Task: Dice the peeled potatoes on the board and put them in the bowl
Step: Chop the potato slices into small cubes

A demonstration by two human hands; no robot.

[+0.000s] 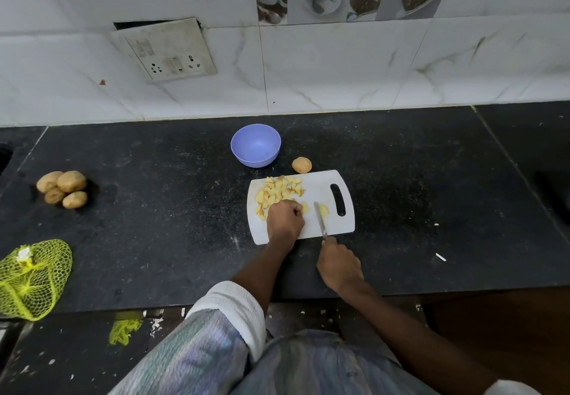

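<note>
1. One view only, the head camera, looking down at your two hands over a dark worktop point(154, 209).
2. Your left hand point(284, 221) rests on the white cutting board point(339, 225); its grip is curled down over a potato piece point(305, 207) at the near edge of the diced heap. Only a sliver of that piece shows past the knuckles.
3. Your right hand point(339, 266) is just off the board's near edge, its grip clenched round the handle of a knife point(320, 220). The blade lies over the board, tip pointing away from you, between the left hand and a second potato piece point(324, 210).
4. Diced potato point(277, 192) lies piled on the far left part of the board, touching the left hand's fingers.
5. The purple bowl point(255, 145) stands on the worktop beyond the board, apart from it. No dice show inside it.
6. One whole potato point(301, 165) sits on the worktop just past the board's far edge, right of the bowl.
7. Four unpeeled potatoes point(63, 188) cluster well to the left. A yellow mesh bag point(32, 280) lies at the near left edge.
8. A switch plate point(166, 50) hangs tilted on the tiled wall.
</note>
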